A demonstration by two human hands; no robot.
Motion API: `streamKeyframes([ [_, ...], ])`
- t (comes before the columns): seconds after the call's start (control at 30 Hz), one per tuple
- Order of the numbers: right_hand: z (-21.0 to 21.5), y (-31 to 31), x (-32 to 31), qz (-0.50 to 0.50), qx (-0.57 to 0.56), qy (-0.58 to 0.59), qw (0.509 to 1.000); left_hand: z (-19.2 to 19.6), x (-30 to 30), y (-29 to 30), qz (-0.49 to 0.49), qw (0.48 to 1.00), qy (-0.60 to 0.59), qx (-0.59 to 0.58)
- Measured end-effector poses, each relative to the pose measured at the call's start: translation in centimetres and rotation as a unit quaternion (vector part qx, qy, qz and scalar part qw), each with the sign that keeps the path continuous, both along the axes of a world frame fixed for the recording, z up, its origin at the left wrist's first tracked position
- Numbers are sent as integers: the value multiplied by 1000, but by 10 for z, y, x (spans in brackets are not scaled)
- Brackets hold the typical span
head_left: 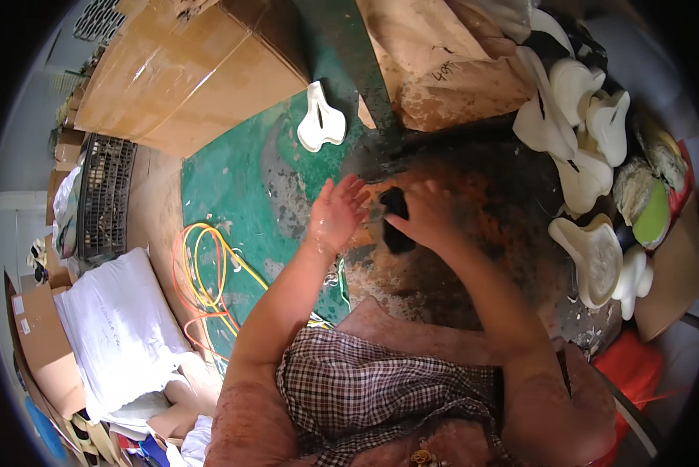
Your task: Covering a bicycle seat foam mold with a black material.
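My left hand is raised over the worktable with its palm turned up and fingers apart, holding nothing. To its right, my right hand is slightly blurred, its fingers spread and its thumb stretched toward the left hand. Between the hands lies a black oblong patch or piece, which the right thumb partly overlaps; whether they touch I cannot tell. Beyond the left hand, a white bicycle-saddle-shaped piece rests on the green part of the table.
Several white saddle-shaped pieces are heaped along the right side. A large cardboard box stands far left, and brown paper sacks far right. Orange and yellow hoses coil at left, near a white sack and a black crate.
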State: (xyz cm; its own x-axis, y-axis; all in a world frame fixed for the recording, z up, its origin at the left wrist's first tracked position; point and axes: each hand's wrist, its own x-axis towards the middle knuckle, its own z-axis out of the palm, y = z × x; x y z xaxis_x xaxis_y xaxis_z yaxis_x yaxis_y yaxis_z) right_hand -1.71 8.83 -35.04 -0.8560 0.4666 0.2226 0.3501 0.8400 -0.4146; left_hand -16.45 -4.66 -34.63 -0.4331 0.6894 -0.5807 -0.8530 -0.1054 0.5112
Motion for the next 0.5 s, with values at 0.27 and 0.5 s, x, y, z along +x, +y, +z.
streamKeyframes([
  [0.27, -73, 63, 23, -22, -108, -151, 982, -33, -14, 8, -120, 982, 126, -72],
  [0.5, -53, 155, 24, -277, -460, -101, 837, 25, -19, 16, -47, 974, -92, 201],
])
